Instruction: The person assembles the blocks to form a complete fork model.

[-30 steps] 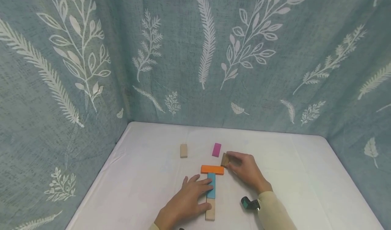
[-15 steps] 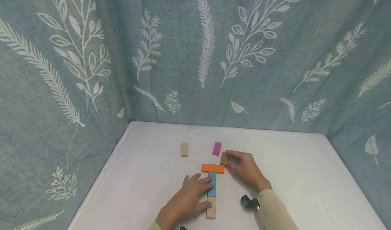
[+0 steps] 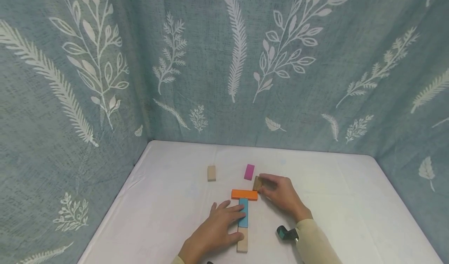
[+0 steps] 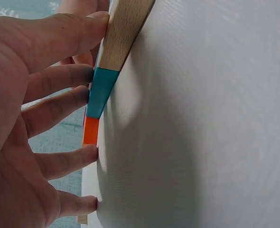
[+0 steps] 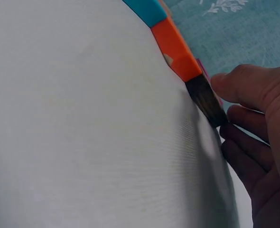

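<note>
From the head feed I see the left hand (image 3: 217,225) spread flat, fingertips on the blue block (image 3: 244,222) and thumb on the near plain block (image 3: 242,247), lined up end to end below the crosswise orange block (image 3: 244,195). The right hand (image 3: 283,195) pinches the brown block (image 3: 257,183) by the orange block's right end; the magenta block (image 3: 249,172) lies beyond. On the left wrist feed I make out straight, parted fingers. The right wrist feed shows me thumb and fingers about the brown block; whether it touches the orange, I can't tell.
</note>
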Available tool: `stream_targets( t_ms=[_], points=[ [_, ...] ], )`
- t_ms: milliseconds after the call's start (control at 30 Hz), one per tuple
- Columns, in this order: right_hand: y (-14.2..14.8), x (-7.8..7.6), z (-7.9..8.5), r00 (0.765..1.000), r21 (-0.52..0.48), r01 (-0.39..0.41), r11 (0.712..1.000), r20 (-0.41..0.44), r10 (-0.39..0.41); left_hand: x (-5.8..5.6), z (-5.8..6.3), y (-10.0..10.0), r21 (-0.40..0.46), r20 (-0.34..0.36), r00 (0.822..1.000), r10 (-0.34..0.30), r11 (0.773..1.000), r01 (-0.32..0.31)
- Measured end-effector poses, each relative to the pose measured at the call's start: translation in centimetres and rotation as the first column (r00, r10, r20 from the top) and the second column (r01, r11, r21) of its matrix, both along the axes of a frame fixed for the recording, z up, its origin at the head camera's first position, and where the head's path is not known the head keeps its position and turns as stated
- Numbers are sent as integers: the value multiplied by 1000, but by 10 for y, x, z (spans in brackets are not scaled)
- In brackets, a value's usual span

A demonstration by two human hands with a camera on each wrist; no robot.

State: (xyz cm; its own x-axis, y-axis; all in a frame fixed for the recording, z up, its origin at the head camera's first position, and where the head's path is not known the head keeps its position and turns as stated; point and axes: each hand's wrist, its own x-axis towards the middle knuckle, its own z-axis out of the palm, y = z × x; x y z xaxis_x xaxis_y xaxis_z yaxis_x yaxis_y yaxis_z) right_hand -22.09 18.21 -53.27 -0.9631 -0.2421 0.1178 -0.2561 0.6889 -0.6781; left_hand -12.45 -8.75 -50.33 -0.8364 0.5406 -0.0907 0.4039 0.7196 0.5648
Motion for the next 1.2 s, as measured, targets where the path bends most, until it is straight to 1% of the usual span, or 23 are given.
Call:
stream_targets(
  t_ms=[133, 267, 533, 833, 967, 1200],
  points=[
    [1, 0, 7, 1000, -4, 9, 1000, 19, -9, 0, -1, 0, 4, -1, 1000, -1, 1000, 1],
    [4, -3, 14, 1000, -8, 5, 1000, 26, -5, 1, -1, -1, 7, -3, 1000, -1, 1000, 1],
    [5, -16, 27, 1000, 15, -24, 1000, -8, 24, 2, 1, -1, 0, 7, 1000, 1, 1000, -1],
    [-1, -31, 47, 997, 29, -64, 998, -50, 65, 4, 3, -1, 4, 15, 1000, 4, 1000, -4],
    [-3, -37, 52, 996, 39, -75, 996, -52, 77, 3, 3, 0, -2, 23, 1000, 10, 1000, -9],
    [-6, -47, 51, 996, 41, -92, 995, 0, 92, 2, 1, 0, 6, 14, 1000, 6, 1000, -6]
  ],
)
